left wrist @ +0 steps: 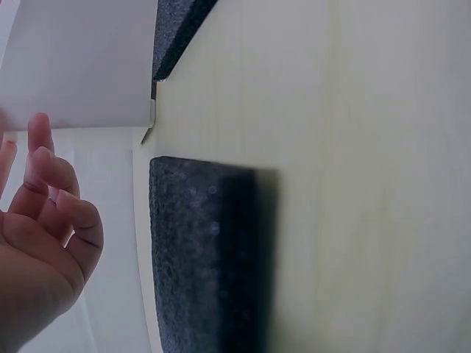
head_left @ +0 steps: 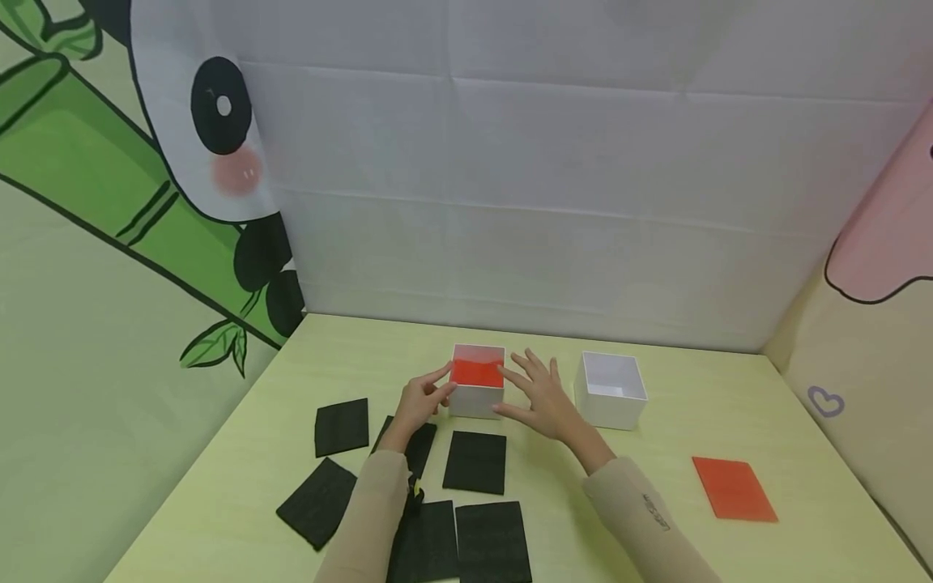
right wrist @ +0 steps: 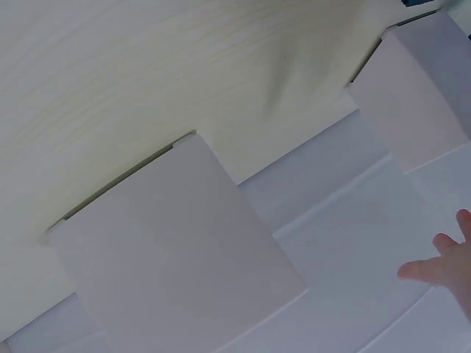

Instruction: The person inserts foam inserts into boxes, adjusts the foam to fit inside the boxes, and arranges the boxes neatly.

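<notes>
In the head view a white open-topped box (head_left: 476,402) stands toward the back of the table with a red sheet (head_left: 477,373) inside its mouth. My left hand (head_left: 423,401) is at its left side, thumb and index finger at the rim. The left wrist view shows the other fingers of the left hand (left wrist: 55,213) bent beside the box wall (left wrist: 81,66). On the right side my right hand (head_left: 547,397) spreads its fingers, index tip and thumb near the box's right edge. In the right wrist view the right hand's fingers (right wrist: 434,265) extend, holding nothing.
A second white box (head_left: 611,397) stands to the right, its inside white. Several black square pads, such as one pad (head_left: 475,462), lie in front and to the left. Another red sheet (head_left: 734,489) lies at the right. A white cloth backdrop (head_left: 539,202) rises behind the table.
</notes>
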Available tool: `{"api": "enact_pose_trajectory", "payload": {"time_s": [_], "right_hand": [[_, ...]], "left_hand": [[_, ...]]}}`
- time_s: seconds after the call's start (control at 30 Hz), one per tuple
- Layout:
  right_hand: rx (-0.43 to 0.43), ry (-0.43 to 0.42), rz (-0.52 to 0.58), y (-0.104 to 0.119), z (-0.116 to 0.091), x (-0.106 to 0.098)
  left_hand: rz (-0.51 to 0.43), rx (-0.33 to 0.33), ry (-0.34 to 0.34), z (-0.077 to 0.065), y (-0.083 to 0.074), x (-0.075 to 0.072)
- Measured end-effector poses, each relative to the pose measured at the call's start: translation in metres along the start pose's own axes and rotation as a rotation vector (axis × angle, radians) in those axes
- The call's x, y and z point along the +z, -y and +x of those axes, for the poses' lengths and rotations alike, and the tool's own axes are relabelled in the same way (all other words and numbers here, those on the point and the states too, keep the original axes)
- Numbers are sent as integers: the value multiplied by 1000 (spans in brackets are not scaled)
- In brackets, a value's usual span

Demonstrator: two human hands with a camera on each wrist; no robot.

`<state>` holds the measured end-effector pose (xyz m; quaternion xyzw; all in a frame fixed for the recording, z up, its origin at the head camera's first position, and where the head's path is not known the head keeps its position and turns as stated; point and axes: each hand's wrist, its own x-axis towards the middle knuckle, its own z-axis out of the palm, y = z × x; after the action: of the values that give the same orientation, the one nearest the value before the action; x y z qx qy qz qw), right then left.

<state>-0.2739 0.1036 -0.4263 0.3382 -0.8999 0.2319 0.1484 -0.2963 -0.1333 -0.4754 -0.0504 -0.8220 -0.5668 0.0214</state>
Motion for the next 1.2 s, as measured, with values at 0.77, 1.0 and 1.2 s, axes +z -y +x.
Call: {"api": "enact_pose_trajectory", "payload": {"time_s": [0.77,1.0,1.2], "right_hand": [[11,-102,21,-13,-42,-27],[27,-117,-8,-20,-52,-33],[35,-137,0,-27,-62,-37]], "left_hand": [[-4,-8,4,1,0,0],[2,-11,0,2,3,0],[1,-15,1,2,4,0]]}}
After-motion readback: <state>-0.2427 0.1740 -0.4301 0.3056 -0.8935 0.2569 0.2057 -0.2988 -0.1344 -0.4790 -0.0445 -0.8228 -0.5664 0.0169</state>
